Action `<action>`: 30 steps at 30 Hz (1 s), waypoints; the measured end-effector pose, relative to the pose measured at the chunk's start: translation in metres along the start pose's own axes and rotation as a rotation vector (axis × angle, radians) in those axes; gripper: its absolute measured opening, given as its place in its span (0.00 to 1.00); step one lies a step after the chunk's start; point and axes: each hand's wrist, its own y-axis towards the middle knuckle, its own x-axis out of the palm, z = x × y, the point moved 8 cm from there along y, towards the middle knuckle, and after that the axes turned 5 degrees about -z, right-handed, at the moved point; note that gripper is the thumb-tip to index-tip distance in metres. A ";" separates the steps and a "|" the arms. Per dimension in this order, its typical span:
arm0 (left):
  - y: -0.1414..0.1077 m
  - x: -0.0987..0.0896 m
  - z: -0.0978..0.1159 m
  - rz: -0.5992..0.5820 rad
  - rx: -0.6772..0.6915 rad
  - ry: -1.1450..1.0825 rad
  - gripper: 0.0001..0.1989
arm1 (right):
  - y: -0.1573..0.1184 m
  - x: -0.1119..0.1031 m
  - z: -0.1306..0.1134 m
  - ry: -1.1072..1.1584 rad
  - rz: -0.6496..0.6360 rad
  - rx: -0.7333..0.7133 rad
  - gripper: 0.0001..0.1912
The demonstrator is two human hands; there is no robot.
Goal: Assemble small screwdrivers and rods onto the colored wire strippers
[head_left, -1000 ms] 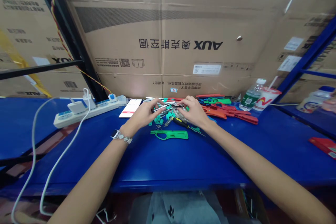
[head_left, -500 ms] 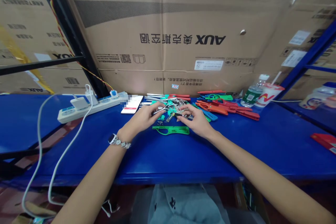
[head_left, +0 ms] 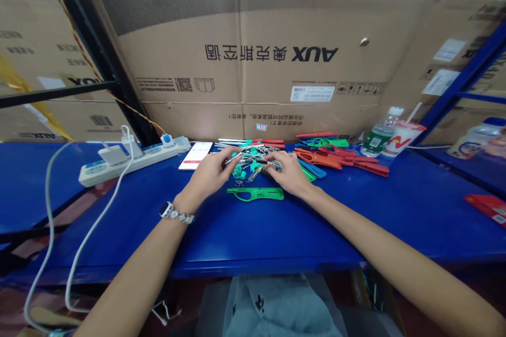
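Observation:
My left hand (head_left: 209, 170) pinches a thin metal rod (head_left: 236, 156) between thumb and fingertips, over the left part of a heap of small parts. Facing it, my right hand (head_left: 290, 172) has its fingers closed around a small black piece (head_left: 261, 161), most of which is hidden. Beneath and between both hands lie metal tubes, wires and teal plastic pieces (head_left: 238, 172). Closer to me rests a green half-shell of a long-nosed lighter (head_left: 256, 194), flat on the blue table (head_left: 276, 237). Tiny screws or pins (head_left: 239, 183) lie just beyond its left end.
Orange and red lighter shells (head_left: 340, 159) are piled right of my hands, with blue ones (head_left: 314, 169) beside them. A phone (head_left: 195, 156) and a power strip (head_left: 130, 160) lie left. A water bottle (head_left: 381, 134) and a cup (head_left: 403, 138) stand at the back right.
The view has shifted slightly. Both hands stay over the parts heap, with the thin rod and the black piece still in their fingers. More teal pieces show near the left fingertips.

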 end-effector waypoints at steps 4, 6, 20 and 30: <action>0.001 -0.003 -0.005 0.024 -0.013 0.012 0.15 | 0.001 -0.012 -0.007 0.166 0.042 -0.056 0.09; 0.001 -0.002 -0.001 0.014 0.057 0.039 0.13 | -0.003 -0.012 -0.009 0.181 -0.002 -0.054 0.10; -0.004 0.014 0.001 -0.205 0.071 0.134 0.17 | -0.023 -0.002 -0.016 0.074 -0.122 -0.071 0.14; -0.008 0.018 0.001 -0.297 -0.005 0.086 0.12 | -0.028 -0.002 -0.039 -0.032 -0.162 -0.246 0.12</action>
